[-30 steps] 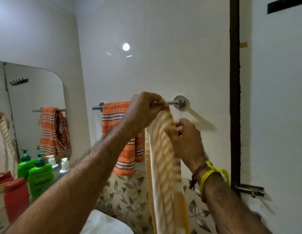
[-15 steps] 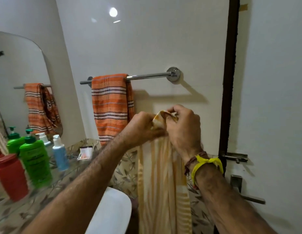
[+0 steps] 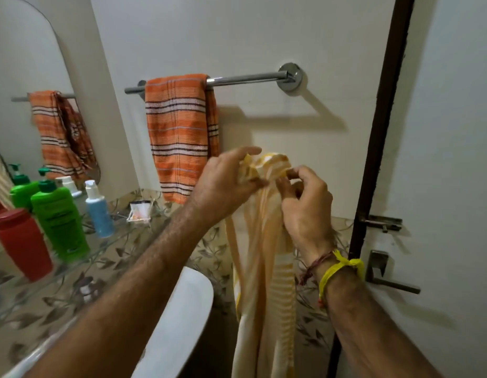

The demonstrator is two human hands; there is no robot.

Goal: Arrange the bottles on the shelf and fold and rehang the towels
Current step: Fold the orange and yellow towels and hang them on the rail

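Compared with a second before, the yellow striped towel (image 3: 264,268) was off the rail and down in front of the person, and the view had dipped, so the towel rail (image 3: 245,79) sat higher on the wall with its right half bare. Half a second before, the hands were bunched right together on the towel's top; here they'd eased a little apart.

Closest in, both forearms reached forward and up from the bottom of the view. The left hand (image 3: 226,181) came in from the lower left, knuckles toward the camera, fingers and thumb curled round the bunched top of the towel. The right hand (image 3: 305,205), with a yellow band (image 3: 340,271) and a reddish thread at the wrist, sat just beside it, fingertips pinching the same top edge. The rest of the towel hung straight down between the arms, past the white basin (image 3: 182,317).

On the left, the glass shelf (image 3: 106,246) carried a red bottle (image 3: 21,241), a green pump bottle (image 3: 59,219) and a small blue bottle (image 3: 99,211), all upright and near each other, with a small packet (image 3: 140,211) further along.

Further back, the orange striped towel (image 3: 179,135) hung folded over the left end of the rail, and the mirror (image 3: 24,105) showed its reflection. The door handle (image 3: 384,274) was off to the right.
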